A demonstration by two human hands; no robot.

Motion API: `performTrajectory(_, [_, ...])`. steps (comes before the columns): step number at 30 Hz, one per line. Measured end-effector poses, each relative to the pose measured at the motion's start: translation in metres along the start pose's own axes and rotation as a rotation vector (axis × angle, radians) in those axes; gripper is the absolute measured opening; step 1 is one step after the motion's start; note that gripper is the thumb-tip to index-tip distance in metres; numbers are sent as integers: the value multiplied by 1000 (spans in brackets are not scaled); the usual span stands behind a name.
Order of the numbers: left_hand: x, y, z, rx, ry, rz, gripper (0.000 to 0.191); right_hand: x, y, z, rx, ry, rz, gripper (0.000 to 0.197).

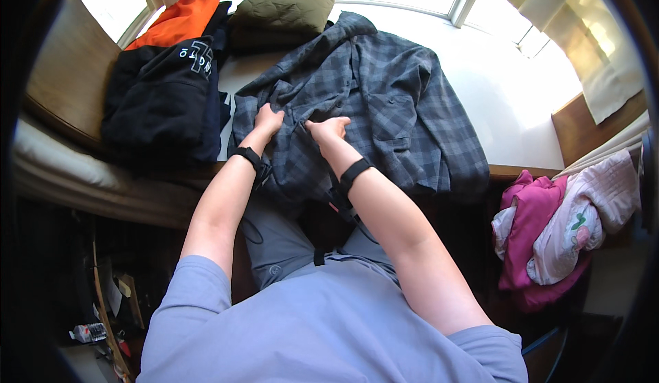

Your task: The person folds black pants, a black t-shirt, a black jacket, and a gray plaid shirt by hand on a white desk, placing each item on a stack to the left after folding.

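Note:
A dark grey and black plaid button-up shirt (391, 79) lies spread on the white window ledge, its collar towards the window. Its lower edge hangs over the front of the ledge. My left hand (269, 120) grips the fabric of one front panel, fingertips hidden in the folds. Close beside it, my right hand (328, 129) pinches the cloth near the shirt's front opening, with its thumb side up. A buttoned chest pocket and one long sleeve lie flat to the right of my hands. The shirt's other sleeve is partly lost among folds.
Left of the shirt sits a pile of folded dark clothes (154, 100) with an orange garment (177, 22) behind. A folded olive quilted garment (285, 4) rests by the window. Pink clothing (535, 213) and a pale quilted item (571, 233) are heaped lower right of the ledge (515, 125).

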State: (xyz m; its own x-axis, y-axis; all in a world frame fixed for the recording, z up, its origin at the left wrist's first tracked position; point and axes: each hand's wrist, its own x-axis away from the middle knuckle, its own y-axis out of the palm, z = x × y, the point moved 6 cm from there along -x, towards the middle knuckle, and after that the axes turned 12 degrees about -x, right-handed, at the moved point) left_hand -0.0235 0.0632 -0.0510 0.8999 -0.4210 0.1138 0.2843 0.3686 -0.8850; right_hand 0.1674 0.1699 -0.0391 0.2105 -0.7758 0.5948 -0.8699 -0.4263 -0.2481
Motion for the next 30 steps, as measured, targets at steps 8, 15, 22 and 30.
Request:
performTrajectory(8, [10,2,15,-8,7,17,61,-15,-12,9,137,-143,-131,47])
performTrajectory(15, [-3,-7,-8,108,-95,118,48,-28,-136,-5,218,-571,-68,41])
performTrajectory(22, [4,0,15,75,-118,128,43,-4,-190,22,-329,-10,-450,45])
performTrajectory(30, [-2,-11,3,119,-139,132,40,39,-211,70,870,184,-892,33])
